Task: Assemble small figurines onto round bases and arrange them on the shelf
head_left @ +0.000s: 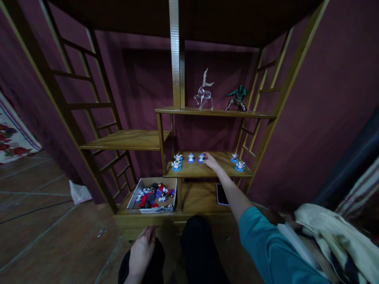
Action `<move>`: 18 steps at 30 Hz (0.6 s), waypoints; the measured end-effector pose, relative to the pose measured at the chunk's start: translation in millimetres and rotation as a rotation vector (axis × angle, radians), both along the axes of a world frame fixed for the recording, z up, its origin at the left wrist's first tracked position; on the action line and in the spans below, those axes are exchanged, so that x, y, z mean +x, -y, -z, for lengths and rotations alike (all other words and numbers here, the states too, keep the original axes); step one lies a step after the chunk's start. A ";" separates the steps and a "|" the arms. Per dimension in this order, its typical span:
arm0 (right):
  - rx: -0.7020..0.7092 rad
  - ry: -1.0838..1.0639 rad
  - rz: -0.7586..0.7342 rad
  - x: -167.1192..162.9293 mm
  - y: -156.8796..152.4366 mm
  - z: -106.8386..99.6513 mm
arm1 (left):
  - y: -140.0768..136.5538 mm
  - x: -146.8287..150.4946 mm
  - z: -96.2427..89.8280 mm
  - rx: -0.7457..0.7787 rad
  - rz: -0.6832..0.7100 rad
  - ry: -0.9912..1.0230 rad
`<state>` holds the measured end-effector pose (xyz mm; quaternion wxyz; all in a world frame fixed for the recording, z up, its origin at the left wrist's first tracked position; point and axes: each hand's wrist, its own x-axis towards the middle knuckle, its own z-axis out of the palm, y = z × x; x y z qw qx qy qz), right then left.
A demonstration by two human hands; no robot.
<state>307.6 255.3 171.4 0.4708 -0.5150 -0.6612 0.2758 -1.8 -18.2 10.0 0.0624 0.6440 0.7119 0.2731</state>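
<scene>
My right hand (211, 161) reaches onto the middle shelf, its fingers closed on a small white figurine (201, 157) with a purple base. Just left of it stands a similar purple-based figurine (191, 158). Two blue-based figurines, a front one (176, 166) and a back one (178, 158), stand at the shelf's left end. At its right end are another two, a front one (239, 166) and a back one (234, 158). My left hand (143, 249) rests by my left knee, fingers curled together, with nothing visible in them.
An open cardboard box (137, 195) with several red, black and white figurines sits on the lower shelf. Right of it lies a dark-screened phone or tablet (222, 195). A clear deer figurine (204, 94) and a green-clad figure (238, 98) stand above. Cloth (328, 225) is heaped at right.
</scene>
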 end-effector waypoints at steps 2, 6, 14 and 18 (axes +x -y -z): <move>-0.021 -0.036 0.017 1.2 -3.4 0.0 | 3.3 -1.9 -4.0 0.008 -0.013 -0.010; -0.022 -0.116 0.075 5.6 -7.1 0.0 | 10.3 -13.2 -4.8 -0.001 -0.021 0.013; -0.003 -0.167 0.160 7.2 -7.0 5.6 | -14.1 -51.3 -4.4 -0.052 -0.219 0.429; 0.040 -0.172 0.177 11.4 -7.8 5.0 | -41.2 -56.6 -9.9 0.058 -0.246 0.844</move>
